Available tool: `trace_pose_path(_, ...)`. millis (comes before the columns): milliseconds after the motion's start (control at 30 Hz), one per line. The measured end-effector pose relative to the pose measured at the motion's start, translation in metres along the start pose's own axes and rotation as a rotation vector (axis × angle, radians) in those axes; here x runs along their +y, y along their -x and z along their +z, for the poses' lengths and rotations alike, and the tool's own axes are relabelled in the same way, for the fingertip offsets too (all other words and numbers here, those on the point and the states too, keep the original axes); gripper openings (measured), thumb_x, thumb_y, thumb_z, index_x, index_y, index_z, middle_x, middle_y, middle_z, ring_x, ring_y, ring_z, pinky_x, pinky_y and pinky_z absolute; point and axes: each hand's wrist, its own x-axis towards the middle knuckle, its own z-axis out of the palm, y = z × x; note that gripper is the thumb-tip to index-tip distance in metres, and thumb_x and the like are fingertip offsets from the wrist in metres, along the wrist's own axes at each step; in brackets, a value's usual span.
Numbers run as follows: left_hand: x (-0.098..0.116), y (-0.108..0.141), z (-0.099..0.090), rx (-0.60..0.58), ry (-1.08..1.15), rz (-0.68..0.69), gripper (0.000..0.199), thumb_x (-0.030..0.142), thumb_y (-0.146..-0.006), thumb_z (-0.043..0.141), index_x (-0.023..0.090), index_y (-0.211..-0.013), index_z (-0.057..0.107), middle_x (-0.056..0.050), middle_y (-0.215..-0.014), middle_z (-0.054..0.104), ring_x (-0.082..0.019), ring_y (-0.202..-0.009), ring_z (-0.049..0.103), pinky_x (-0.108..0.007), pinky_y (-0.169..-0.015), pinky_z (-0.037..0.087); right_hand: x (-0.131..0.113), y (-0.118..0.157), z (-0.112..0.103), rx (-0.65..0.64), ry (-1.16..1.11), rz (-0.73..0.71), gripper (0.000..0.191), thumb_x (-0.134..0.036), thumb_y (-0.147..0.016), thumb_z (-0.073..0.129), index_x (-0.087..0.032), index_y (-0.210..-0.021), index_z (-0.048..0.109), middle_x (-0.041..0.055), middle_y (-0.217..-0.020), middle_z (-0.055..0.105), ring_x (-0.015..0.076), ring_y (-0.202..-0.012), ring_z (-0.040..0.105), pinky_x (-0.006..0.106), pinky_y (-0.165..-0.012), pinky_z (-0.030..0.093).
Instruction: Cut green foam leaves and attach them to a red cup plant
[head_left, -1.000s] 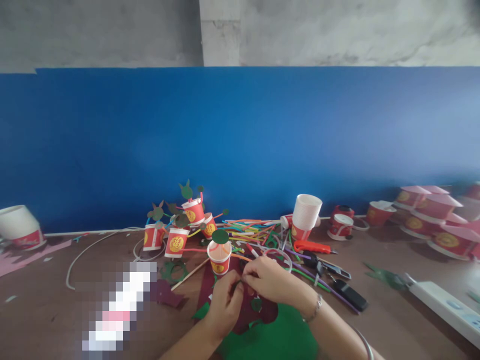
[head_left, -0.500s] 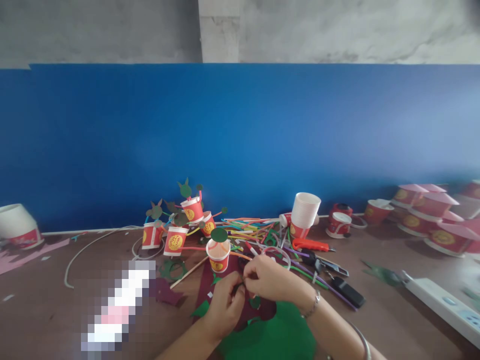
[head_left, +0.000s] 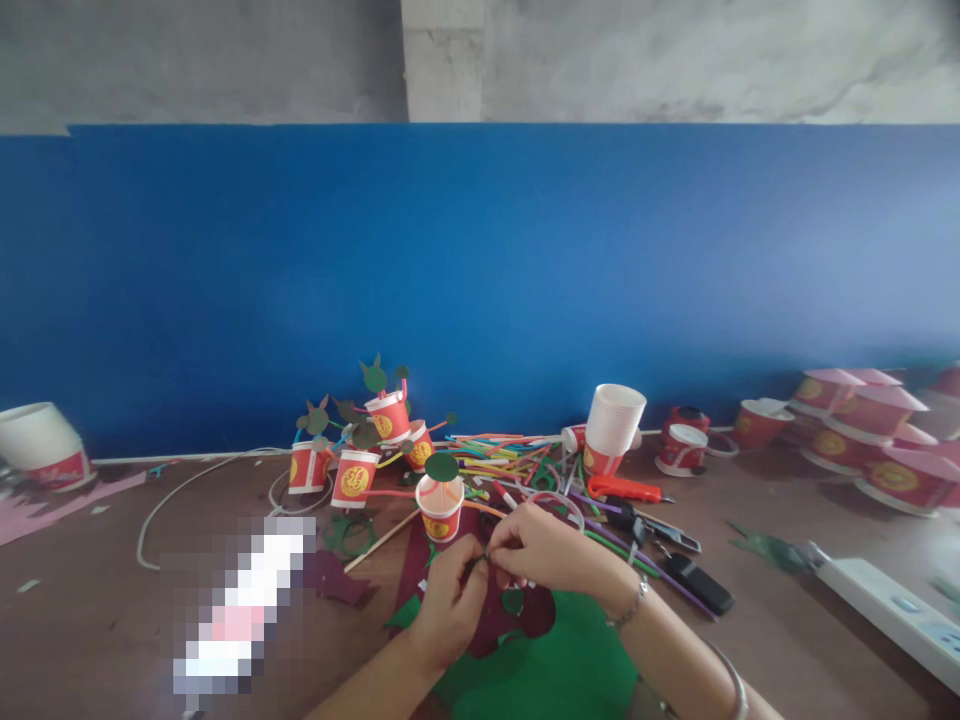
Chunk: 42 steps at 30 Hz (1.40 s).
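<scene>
My left hand (head_left: 453, 598) and my right hand (head_left: 534, 548) meet low in the middle of the view, fingertips pinched close together. A tiny dark piece shows between them, too small to name. Just beyond stands a red-and-white paper cup (head_left: 439, 508) with orange straws out at its sides and a dark green paper disc (head_left: 442, 467) above its rim. Under my hands lie dark red paper (head_left: 517, 630) and a large green paper sheet (head_left: 555, 670). A small green paper circle (head_left: 512, 600) rests below my right hand.
Several decorated cups (head_left: 352, 478) stand at left. Colourful straws (head_left: 495, 455) lie along the wall. Right of them are a cup stack (head_left: 613, 430), a red-orange glue gun (head_left: 628, 489), keys with a black fob (head_left: 699, 582) and a white power strip (head_left: 885, 610).
The view has shifted slightly, so things sit a little further right. My hands stay pinched together, with small finger movements and a slightly wider gap between them.
</scene>
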Motion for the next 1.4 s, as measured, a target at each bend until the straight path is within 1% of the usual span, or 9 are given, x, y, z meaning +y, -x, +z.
trace_pose_path(200,-0.005,0.001,0.001,-0.012,0.02,-0.01,0.024,0.024,-0.085,0.039,0.016,-0.066,0.051,-0.001,-0.062,0.055,-0.011,-0.058,0.047,-0.022,-0.054,0.036,-0.007,0.002,-0.001,0.024,0.09,0.003,0.026,-0.015,-0.067,0.043,-0.013,-0.059,0.068,0.0001,-0.053,0.063,0.0074,-0.042,0.049,0.015,-0.041,0.034)
trace_pose_path(367,-0.002,0.001,0.0,-0.016,0.027,0.001,0.023,0.023,-0.084,0.04,0.016,-0.065,0.05,-0.001,-0.061,0.053,-0.011,-0.056,0.045,-0.021,-0.053,0.034,-0.012,0.004,-0.002,0.038,0.122,0.017,0.025,-0.015,-0.065,0.043,-0.013,-0.059,0.068,-0.0006,-0.05,0.061,0.0067,-0.041,0.046,0.015,-0.039,0.031)
trace_pose_path(700,-0.003,0.0,0.001,-0.029,0.041,-0.01,0.024,0.025,-0.085,0.04,0.016,-0.066,0.052,-0.002,-0.063,0.057,-0.012,-0.058,0.049,-0.022,-0.056,0.037,-0.006,0.002,-0.001,0.017,0.011,0.025,0.025,-0.015,-0.066,0.044,-0.013,-0.059,0.068,0.0004,-0.053,0.064,0.0074,-0.043,0.05,0.014,-0.04,0.036)
trace_pose_path(867,-0.004,0.001,0.0,0.011,0.025,-0.001,0.023,0.024,-0.084,0.041,0.017,-0.064,0.05,-0.001,-0.061,0.056,-0.011,-0.056,0.047,-0.021,-0.054,0.036,-0.002,-0.001,0.0,-0.012,-0.091,0.039,0.024,-0.014,-0.067,0.044,-0.013,-0.061,0.067,0.0005,-0.056,0.065,0.0078,-0.046,0.053,0.015,-0.044,0.041)
trace_pose_path(933,-0.003,0.001,0.0,0.01,0.043,0.0,0.024,0.023,-0.085,0.04,0.016,-0.065,0.05,-0.001,-0.062,0.057,-0.011,-0.057,0.048,-0.021,-0.054,0.036,-0.001,-0.001,0.0,-0.033,-0.139,0.071,0.024,-0.015,-0.066,0.044,-0.013,-0.066,0.068,0.0008,-0.059,0.066,0.0083,-0.048,0.054,0.015,-0.045,0.042)
trace_pose_path(1067,0.001,0.0,-0.001,-0.018,0.112,-0.016,0.025,0.026,-0.087,0.04,0.015,-0.07,0.054,-0.004,-0.068,0.061,-0.013,-0.064,0.054,-0.023,-0.06,0.04,0.001,-0.002,-0.001,-0.03,-0.214,0.119,0.029,-0.015,-0.066,0.046,-0.014,-0.084,0.068,0.0006,-0.063,0.067,0.0093,-0.051,0.057,0.016,-0.047,0.044)
trace_pose_path(1133,0.003,0.0,-0.001,-0.023,0.129,-0.02,0.026,0.028,-0.088,0.041,0.015,-0.071,0.055,-0.004,-0.068,0.061,-0.014,-0.064,0.054,-0.023,-0.061,0.041,0.002,-0.002,-0.001,-0.029,-0.231,0.117,0.026,-0.016,-0.066,0.047,-0.014,-0.082,0.067,0.0007,-0.062,0.067,0.0098,-0.051,0.058,0.017,-0.048,0.045)
trace_pose_path(1233,0.005,0.0,-0.001,-0.02,0.137,-0.036,0.026,0.029,-0.087,0.043,0.014,-0.071,0.056,-0.004,-0.067,0.061,-0.014,-0.064,0.054,-0.022,-0.059,0.04,0.002,-0.003,-0.002,0.004,-0.228,0.12,0.017,-0.017,-0.066,0.048,-0.014,-0.073,0.063,0.0006,-0.06,0.066,0.0102,-0.05,0.058,0.017,-0.046,0.044)
trace_pose_path(1400,0.006,-0.002,-0.001,-0.013,0.149,-0.041,0.024,0.029,-0.086,0.045,0.014,-0.072,0.058,-0.004,-0.067,0.061,-0.013,-0.062,0.052,-0.022,-0.059,0.04,0.002,-0.004,-0.001,0.051,-0.27,0.133,0.014,-0.016,-0.064,0.048,-0.015,-0.074,0.058,-0.0005,-0.059,0.066,0.0097,-0.049,0.057,0.017,-0.046,0.043)
